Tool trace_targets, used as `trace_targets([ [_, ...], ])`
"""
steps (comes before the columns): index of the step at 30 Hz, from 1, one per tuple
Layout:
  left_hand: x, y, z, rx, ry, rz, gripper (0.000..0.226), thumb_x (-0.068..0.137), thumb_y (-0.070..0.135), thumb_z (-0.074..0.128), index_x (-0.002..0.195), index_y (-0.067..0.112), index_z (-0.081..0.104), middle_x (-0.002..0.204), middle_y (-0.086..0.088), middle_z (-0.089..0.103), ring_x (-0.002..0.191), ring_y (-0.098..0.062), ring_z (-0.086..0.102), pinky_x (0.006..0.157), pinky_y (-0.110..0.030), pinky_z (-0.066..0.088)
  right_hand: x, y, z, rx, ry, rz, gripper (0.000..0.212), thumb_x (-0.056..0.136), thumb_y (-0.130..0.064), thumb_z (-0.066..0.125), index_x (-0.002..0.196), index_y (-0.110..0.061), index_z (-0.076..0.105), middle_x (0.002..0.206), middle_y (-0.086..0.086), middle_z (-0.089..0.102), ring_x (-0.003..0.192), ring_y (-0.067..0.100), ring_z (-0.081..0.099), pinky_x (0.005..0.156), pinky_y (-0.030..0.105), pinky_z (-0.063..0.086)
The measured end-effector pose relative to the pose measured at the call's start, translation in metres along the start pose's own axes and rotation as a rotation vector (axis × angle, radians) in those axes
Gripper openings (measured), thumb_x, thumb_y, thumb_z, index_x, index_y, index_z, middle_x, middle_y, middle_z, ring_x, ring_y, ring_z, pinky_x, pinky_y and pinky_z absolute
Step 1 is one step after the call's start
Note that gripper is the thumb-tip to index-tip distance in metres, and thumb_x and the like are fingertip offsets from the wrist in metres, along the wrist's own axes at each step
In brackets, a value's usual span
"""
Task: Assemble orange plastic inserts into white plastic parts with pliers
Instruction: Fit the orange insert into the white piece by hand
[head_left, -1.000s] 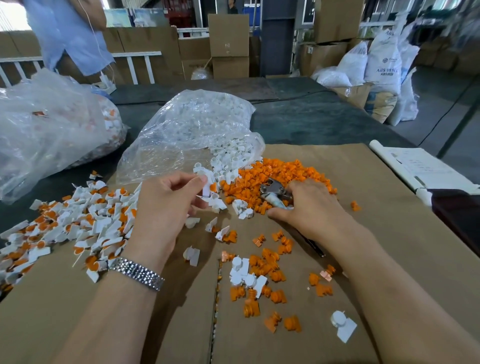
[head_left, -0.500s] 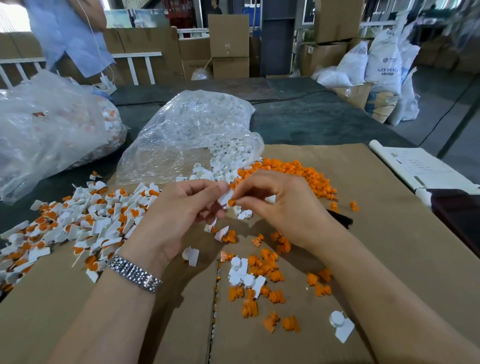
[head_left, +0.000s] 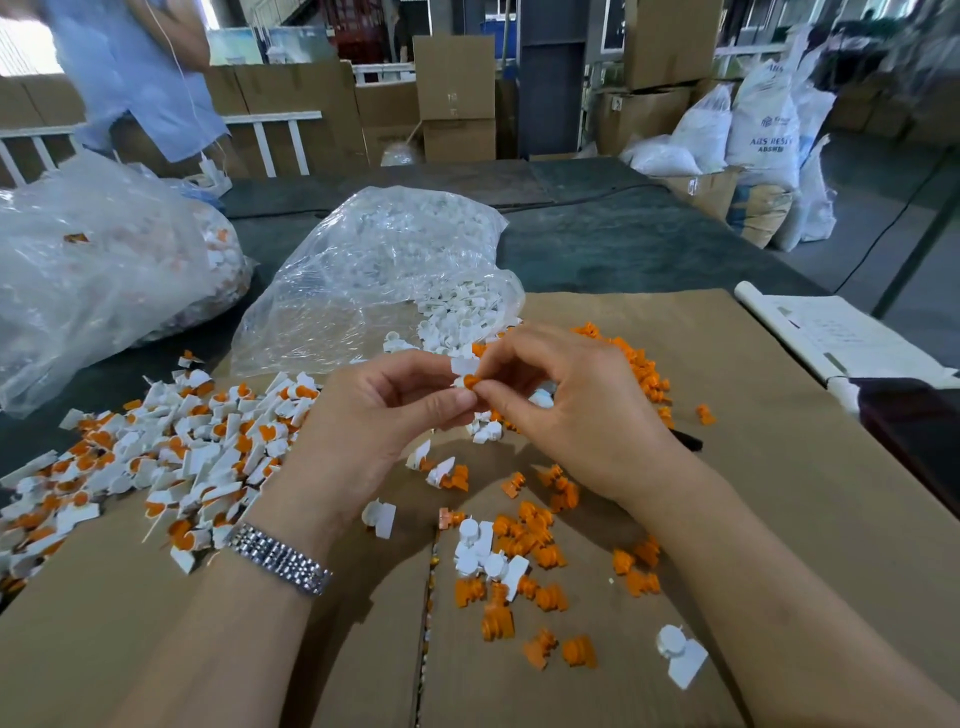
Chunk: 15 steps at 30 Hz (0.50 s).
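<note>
Raised insert between both hands' fingers

Matt brown cardboard covers the frame's centre, strewn with smooth orange plastic inserts and white plastic parts. Glossy, crinkled clear plastic bags gleam at upper left. A polished metal watch band shines at lower left; woven sacks sit upper right.
</note>
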<state>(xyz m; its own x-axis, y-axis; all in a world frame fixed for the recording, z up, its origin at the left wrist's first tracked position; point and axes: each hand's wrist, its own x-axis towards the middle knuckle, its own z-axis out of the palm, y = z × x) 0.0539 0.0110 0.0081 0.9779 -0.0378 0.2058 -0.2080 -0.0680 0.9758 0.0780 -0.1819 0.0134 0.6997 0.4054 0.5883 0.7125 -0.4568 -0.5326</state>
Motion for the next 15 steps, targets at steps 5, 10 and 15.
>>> trace_targets([
  [5, -0.0028, 0.0027, 0.0057, 0.110, 0.052, 0.059, 0.017, 0.081, 0.001, 0.077, 0.097, -0.005, 0.074, 0.082, -0.011, 0.079, 0.077, -0.019, 0.078, 0.071, -0.019, 0.059, -0.0002, -0.0015, 0.0021, -0.163, -0.030, -0.078, 0.002, 0.096, -0.013, 0.068, 0.096, -0.011, 0.069, 0.089, 0.000, 0.062, 0.081, 0.018, 0.058, 0.070, 0.043, 0.052],
  [10, -0.0057, 0.0025, 0.0070, 0.147, 0.080, 0.109, 0.016, 0.081, 0.004, 0.078, 0.096, 0.000, 0.076, 0.080, -0.005, 0.079, 0.075, -0.016, 0.078, 0.070, -0.017, 0.058, -0.0014, -0.0031, 0.0044, -0.129, 0.020, -0.051, 0.004, 0.096, -0.012, 0.067, 0.093, -0.009, 0.069, 0.086, 0.001, 0.063, 0.078, 0.019, 0.059, 0.069, 0.043, 0.052],
  [15, -0.0046, 0.0014, 0.0072, 0.091, 0.077, 0.095, 0.018, 0.080, 0.002, 0.076, 0.097, -0.006, 0.074, 0.081, -0.012, 0.079, 0.076, -0.021, 0.078, 0.070, -0.019, 0.059, -0.0006, -0.0022, 0.0044, -0.146, 0.016, -0.096, 0.005, 0.096, -0.008, 0.066, 0.092, -0.008, 0.069, 0.086, 0.002, 0.063, 0.079, 0.021, 0.059, 0.068, 0.043, 0.051],
])
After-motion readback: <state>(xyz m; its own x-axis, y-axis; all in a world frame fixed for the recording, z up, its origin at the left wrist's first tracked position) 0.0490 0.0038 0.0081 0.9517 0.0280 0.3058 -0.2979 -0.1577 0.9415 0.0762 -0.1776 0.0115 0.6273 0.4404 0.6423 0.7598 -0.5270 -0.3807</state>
